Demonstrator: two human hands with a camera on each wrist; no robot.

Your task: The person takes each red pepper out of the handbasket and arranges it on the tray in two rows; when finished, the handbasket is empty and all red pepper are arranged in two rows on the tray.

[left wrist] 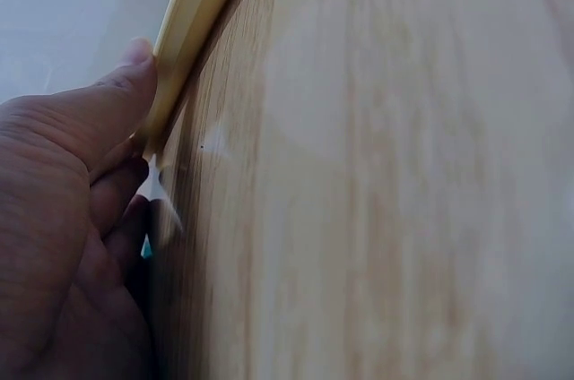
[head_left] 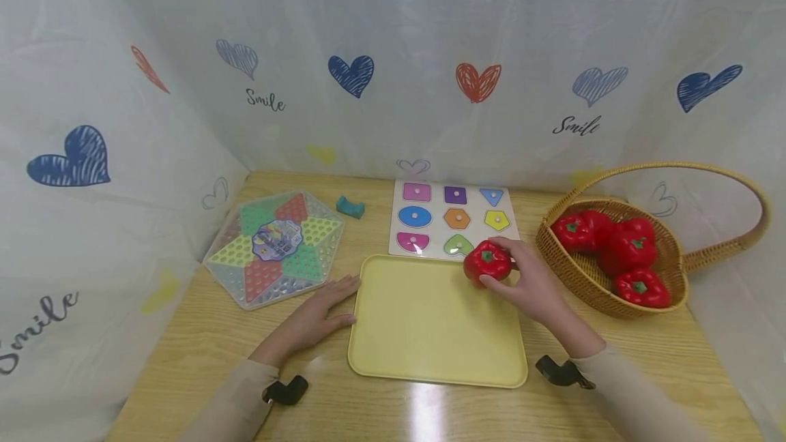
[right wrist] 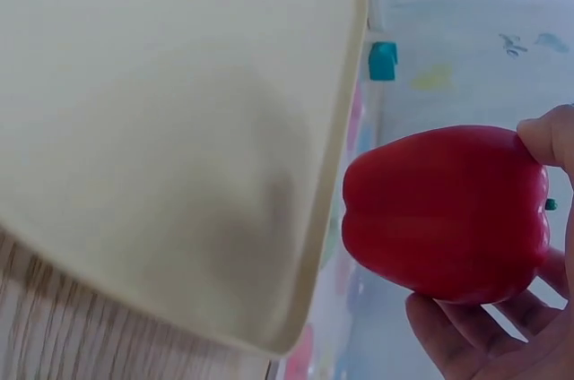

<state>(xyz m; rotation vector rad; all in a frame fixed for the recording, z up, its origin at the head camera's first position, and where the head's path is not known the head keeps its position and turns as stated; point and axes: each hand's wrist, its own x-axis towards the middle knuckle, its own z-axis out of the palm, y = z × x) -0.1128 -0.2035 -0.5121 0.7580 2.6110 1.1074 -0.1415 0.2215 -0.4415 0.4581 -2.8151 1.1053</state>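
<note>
My right hand [head_left: 533, 284] grips a red bell pepper [head_left: 487, 264] between thumb and fingers, over the far right part of a yellow tray [head_left: 430, 322]. In the right wrist view the pepper [right wrist: 444, 219] hangs above the tray surface, its green stem facing the palm. At the tray's left side rests my left hand [head_left: 316, 312], fingers extended, fingertips and thumb touching the rim. The left wrist view shows that thumb against the tray's edge [left wrist: 193, 26]. No items lie on the visible tray surface.
To the right stands a wicker basket [head_left: 568, 282] with several red peppers [head_left: 629, 244] and a tall handle. Behind the tray lies a shape puzzle board [head_left: 436, 227]. A hexagonal Chinese checkers board [head_left: 276, 244] and a small teal block [head_left: 350, 207] are at the left.
</note>
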